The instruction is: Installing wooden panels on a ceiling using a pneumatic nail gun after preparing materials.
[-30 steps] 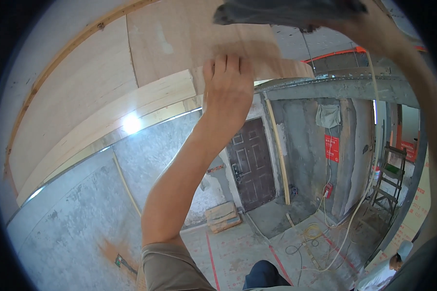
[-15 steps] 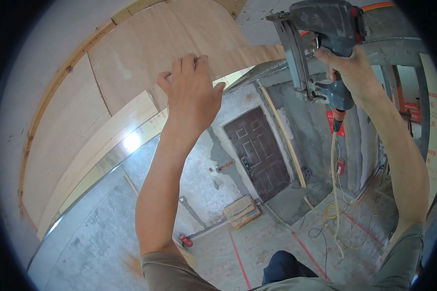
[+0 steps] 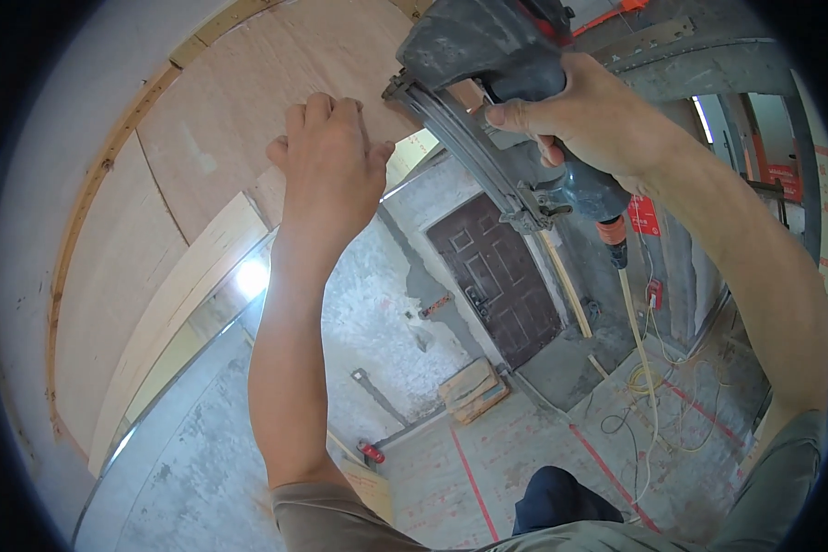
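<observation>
Overhead, my left hand [image 3: 331, 170] presses its fingertips against a plywood panel [image 3: 239, 92], near the panel's lower edge. The fingers are apart and bent, with nothing held in them. My right hand [image 3: 584, 115] is wrapped round the grip of a black and grey pneumatic nail gun [image 3: 483, 41]. The nail gun's long magazine [image 3: 469, 152] slants down to the right, and its nose end lies beside the panel, right of my left hand; whether it touches is unclear. From the orange fitting under the grip hangs a pale air hose [image 3: 637, 331].
A curved wooden strip [image 3: 92, 179] borders the panels, with a narrow board [image 3: 189, 262] along their lower edge. Below are a dark door [image 3: 501, 281], a leaning timber [image 3: 566, 290], stacked packages [image 3: 472, 391] and coiled hoses and cables [image 3: 649, 382] on the covered floor.
My right hand has brought the nail gun leftward, closer to my left hand, and tilted it. My left hand has shifted slightly left in view, still against the panel.
</observation>
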`<action>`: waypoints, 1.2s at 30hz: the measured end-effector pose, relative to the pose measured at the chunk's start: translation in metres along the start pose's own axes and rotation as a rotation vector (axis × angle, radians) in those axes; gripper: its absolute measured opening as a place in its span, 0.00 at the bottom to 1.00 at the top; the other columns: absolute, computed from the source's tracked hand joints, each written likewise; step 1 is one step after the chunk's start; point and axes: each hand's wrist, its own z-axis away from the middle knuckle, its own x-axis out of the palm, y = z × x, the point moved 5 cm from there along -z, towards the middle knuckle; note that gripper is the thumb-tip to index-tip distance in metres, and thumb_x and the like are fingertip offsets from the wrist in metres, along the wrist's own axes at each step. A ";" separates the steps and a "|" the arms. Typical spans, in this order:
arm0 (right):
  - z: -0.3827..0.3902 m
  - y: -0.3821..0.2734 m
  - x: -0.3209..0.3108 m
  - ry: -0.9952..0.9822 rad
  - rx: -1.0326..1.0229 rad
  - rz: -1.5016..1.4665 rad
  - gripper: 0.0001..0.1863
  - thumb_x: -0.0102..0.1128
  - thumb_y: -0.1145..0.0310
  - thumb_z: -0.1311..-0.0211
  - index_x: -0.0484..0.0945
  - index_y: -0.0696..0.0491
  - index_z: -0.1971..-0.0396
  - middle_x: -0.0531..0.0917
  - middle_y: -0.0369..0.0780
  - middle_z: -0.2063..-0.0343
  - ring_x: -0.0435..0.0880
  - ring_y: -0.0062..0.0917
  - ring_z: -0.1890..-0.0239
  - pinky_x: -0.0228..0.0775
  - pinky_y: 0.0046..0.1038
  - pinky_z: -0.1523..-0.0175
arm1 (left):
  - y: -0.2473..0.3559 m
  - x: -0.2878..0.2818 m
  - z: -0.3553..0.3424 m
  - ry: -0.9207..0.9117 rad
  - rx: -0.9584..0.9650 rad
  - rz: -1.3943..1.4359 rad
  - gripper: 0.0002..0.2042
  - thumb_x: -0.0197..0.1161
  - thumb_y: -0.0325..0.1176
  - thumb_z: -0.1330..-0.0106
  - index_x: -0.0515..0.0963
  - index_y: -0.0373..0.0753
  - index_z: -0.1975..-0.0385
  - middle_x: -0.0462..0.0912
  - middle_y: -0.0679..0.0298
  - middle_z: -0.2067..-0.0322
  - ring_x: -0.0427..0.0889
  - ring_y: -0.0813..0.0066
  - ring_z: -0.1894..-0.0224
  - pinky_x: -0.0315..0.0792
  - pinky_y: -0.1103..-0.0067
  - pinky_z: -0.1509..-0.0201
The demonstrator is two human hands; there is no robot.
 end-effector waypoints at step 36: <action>-0.002 -0.006 0.014 0.059 0.055 0.027 0.16 0.72 0.62 0.40 0.75 0.52 0.80 0.70 0.32 0.88 0.68 0.18 0.85 0.60 0.26 0.73 | -0.021 0.000 -0.017 0.083 -0.130 0.114 0.09 0.64 0.28 0.34 0.83 0.29 0.59 0.87 0.51 0.69 0.86 0.62 0.67 0.77 0.73 0.58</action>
